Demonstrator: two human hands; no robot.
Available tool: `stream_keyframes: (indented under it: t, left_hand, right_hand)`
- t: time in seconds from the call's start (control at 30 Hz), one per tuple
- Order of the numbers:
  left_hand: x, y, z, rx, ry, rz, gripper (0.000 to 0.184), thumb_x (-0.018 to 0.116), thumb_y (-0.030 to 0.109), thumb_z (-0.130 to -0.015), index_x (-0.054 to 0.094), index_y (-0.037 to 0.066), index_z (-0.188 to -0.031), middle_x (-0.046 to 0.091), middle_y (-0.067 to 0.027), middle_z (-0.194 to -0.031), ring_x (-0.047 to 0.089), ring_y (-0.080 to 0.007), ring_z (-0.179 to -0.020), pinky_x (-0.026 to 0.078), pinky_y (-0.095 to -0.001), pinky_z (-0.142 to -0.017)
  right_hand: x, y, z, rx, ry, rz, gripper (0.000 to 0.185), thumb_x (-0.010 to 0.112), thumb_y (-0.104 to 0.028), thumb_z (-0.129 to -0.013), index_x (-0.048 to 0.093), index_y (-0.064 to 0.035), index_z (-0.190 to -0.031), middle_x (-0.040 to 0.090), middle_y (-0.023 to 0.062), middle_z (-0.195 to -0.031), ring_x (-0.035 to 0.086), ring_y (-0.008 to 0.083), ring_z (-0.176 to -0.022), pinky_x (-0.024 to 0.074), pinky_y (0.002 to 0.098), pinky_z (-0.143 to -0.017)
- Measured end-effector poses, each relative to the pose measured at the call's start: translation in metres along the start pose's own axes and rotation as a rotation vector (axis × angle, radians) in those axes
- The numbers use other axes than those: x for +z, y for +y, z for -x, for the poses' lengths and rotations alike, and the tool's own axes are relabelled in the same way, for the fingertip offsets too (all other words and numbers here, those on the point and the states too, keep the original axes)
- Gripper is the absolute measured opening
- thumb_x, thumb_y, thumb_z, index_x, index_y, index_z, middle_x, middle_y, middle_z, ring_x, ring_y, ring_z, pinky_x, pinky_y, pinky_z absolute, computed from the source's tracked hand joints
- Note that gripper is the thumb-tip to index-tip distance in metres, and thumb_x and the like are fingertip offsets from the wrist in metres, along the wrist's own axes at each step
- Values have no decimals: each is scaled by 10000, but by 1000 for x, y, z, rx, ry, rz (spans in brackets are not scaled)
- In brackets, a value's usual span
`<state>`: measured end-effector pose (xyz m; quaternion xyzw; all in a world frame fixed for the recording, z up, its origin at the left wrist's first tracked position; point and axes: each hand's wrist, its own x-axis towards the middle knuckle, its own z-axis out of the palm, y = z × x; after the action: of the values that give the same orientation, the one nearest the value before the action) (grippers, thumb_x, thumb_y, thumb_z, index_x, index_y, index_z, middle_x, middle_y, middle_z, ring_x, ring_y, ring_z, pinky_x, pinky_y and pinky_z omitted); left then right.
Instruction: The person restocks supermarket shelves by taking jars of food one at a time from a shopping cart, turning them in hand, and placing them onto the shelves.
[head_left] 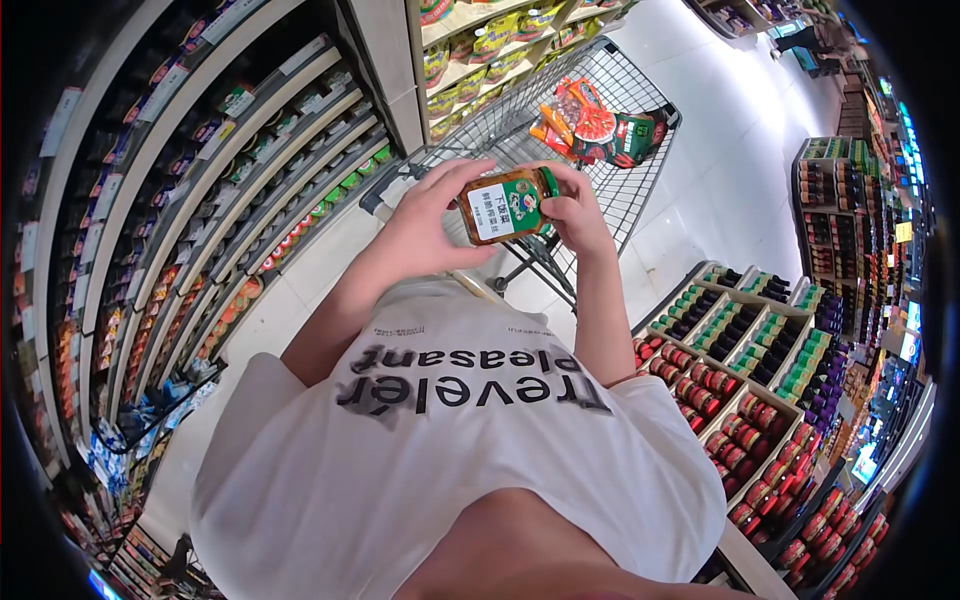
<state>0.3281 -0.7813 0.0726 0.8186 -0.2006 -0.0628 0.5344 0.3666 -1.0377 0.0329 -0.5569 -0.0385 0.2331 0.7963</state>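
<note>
A glass jar point(492, 212) with a green lid and a white-and-green label lies sideways in front of my chest, its label facing up to me. My right hand point(578, 215) grips it by the lid end, thumb pressed on the lid. Around the base end, my left hand point(428, 222) forms a wide curve, thumb and fingers apart on either side of the glass. Whether the left palm touches the base, I cannot tell. Just beyond both hands stands a wire shopping cart point(640, 180). Inside it are orange-and-red packs point(575, 115) and a dark green bag point(632, 138).
Curved shelves of packaged goods point(215, 150) rise at my left. Yellow bags point(495, 38) hang on shelving behind the cart. Bins of red-lidded jars point(705, 390) and green-and-black bottles point(725, 325) stand close on my right. Pale floor tiles point(715, 130) run past the cart; a person point(815, 45) is far off.
</note>
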Motion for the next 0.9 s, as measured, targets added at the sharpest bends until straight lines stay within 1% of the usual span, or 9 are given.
stream_keyframes:
  t: [0.23,0.43,0.5,0.57,0.63,0.7,0.77,0.8,0.9]
  left_hand:
    - [-2,28,-3,-117,62,-308,952,875,252,-683,442,113,-1519,546,-192,-1378,580,-391,-1233,478,-441,-1047]
    - [-22,3,-1,-60,103,-102,923,879,231,-750,410,86,-1532,565,-159,-1415,585,-291,-1282,452,-398,-1090]
    - [-19,-14,5,-54,83,563,911,879,265,-787,386,48,-1522,587,-174,-1382,568,-320,-1313,463,-399,-1098]
    - [-24,-10,19,-126,106,754,795,794,238,-880,372,15,-1516,613,-172,-1346,598,-337,-1276,501,-430,-1050]
    - [-33,-15,33,-209,-100,1561,701,697,246,-939,377,8,-1515,619,-194,-1330,635,-383,-1201,538,-474,-955]
    - [-37,-24,40,-193,-117,1681,688,630,347,-960,395,14,-1514,626,-219,-1312,660,-414,-1130,545,-486,-866]
    - [-52,-24,47,-144,-167,1881,781,634,489,-928,414,16,-1509,621,-239,-1316,653,-409,-1135,536,-473,-861]
    - [-58,-31,51,-133,-187,1942,858,624,579,-899,415,19,-1514,607,-254,-1324,644,-406,-1150,533,-466,-860]
    - [-83,-44,54,12,-264,2014,866,616,585,-902,408,16,-1521,587,-260,-1346,634,-409,-1162,533,-464,-875]
  right_hand:
    - [33,-31,-20,130,123,232,412,727,-140,-775,712,26,-1152,673,-10,-826,557,43,-673,397,215,-560]
    - [62,-46,-20,119,113,274,461,721,-336,-955,689,18,-1248,638,-14,-781,507,48,-622,361,215,-526]
    - [58,-34,-19,4,135,-77,459,657,-345,-999,666,12,-1287,620,-1,-756,508,61,-614,360,221,-523]
    - [44,-5,-22,8,181,59,472,560,-370,-1052,641,13,-1316,617,3,-753,528,73,-622,397,229,-536]
    - [22,43,-29,60,410,689,539,530,-436,-1044,659,33,-1276,692,83,-789,653,200,-671,512,316,-620]
    - [12,71,-22,198,441,1156,604,575,-494,-997,682,59,-1216,734,217,-873,724,357,-806,562,425,-767]
    - [5,104,-15,255,408,1210,632,614,-524,-953,704,64,-1166,716,311,-966,711,448,-944,546,482,-867]
    - [7,116,-13,304,407,1187,618,602,-526,-964,698,29,-1218,724,322,-1034,715,423,-1051,535,453,-942]
    - [23,131,-16,542,391,1351,657,532,-617,-966,770,-12,-1054,737,284,-978,714,432,-1006,540,480,-923]
